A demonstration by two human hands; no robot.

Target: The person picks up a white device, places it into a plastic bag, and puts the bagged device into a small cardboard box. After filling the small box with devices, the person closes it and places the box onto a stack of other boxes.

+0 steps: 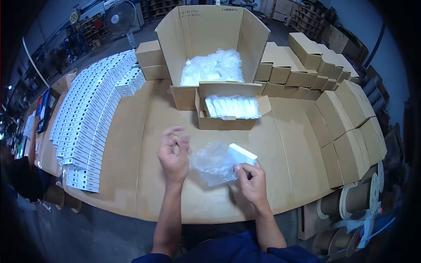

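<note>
Head view; positions are given relative to the large open carton at the back of the bench.

Far left of the carton, a person in dark clothing stands at the bench edge. Between that person and the carton, rows of small white printed boxes fan across the bench; their print is too small to read. Two closed brown boxes touch the carton's left wall.

In front of the carton and left of its centre, your left hand hovers above the bench with its fingers loosely curled, pinching the edge of a clear plastic bag. Inside the carton lie crumpled clear bags. On its rear flap the letters "FIBRE" can be read; other print there is illegible. Just in front of the carton, touching it, a smaller open box holds a row of bagged white items.

Right of the bag, your right hand grips a small white block, thumb on its near side, with the bag against its left face.

Right of the carton, stacks of closed brown boxes curve around the bench edge. Below them stand cardboard spools.
</note>
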